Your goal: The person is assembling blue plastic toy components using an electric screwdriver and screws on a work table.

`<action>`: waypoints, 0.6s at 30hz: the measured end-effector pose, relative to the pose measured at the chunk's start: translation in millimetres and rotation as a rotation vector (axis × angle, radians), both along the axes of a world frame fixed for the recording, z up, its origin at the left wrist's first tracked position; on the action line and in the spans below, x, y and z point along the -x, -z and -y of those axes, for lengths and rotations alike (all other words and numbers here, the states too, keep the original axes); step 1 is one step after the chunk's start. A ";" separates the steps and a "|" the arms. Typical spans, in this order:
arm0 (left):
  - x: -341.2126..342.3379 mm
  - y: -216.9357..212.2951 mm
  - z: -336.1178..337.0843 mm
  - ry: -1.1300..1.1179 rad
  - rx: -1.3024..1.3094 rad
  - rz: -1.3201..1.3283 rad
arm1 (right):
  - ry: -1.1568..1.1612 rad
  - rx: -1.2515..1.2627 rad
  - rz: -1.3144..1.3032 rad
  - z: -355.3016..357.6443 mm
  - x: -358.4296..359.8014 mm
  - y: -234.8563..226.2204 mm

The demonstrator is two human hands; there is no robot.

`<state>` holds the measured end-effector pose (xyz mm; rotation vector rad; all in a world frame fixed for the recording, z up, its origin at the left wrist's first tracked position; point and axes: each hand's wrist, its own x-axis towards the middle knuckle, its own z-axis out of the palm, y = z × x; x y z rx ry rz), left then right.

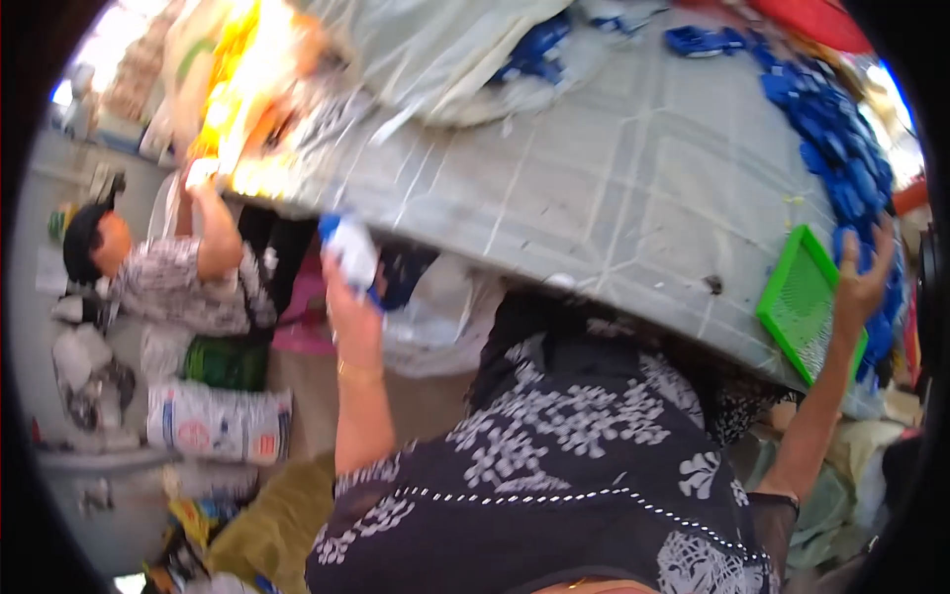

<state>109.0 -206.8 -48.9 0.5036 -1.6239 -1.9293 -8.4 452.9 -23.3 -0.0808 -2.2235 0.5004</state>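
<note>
My left hand (348, 297) is raised beside the table's near edge, with its fingers closed around a small blue-and-white packet (351, 247). Motion blurs the packet, so its exact kind does not show. Over at the far right, my right hand (863, 282) has its fingers apart and nothing visible in them. It is at the near part of a long heap of small blue packets (826, 129); whether it touches them I cannot tell. Just left of that hand, a bright green rectangular tray (800, 297) with a mesh-like grey face rests tilted at the table edge.
The grey patterned tabletop (614, 178) stretches in front of me. White sacking (445, 49) with blue packets lies at its far side, with yellow packaging (233, 79) at the far left. Another person (188, 267) works at the left end. A printed white sack (220, 421) lies on the floor.
</note>
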 end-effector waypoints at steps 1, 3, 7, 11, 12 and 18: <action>-15.7 32.8 47.8 -0.035 -0.306 0.168 | -0.160 0.065 -0.033 25.6 5.8 -10.2; -15.3 66.4 69.3 -0.099 -0.693 0.420 | -0.214 -0.095 0.025 65.5 20.1 -21.3; -15.1 136.4 124.9 -0.121 -0.644 0.492 | -0.434 -0.184 0.178 133.6 96.0 -29.2; 14.1 99.2 73.1 -0.052 -0.263 0.449 | -0.287 -0.237 0.460 152.4 201.9 -12.0; 11.7 91.2 70.4 -0.017 -0.264 0.376 | -0.251 -0.262 0.485 152.4 229.4 -7.2; -7.1 50.8 43.5 -0.148 0.005 0.347 | -0.245 -0.407 0.675 165.9 331.0 22.5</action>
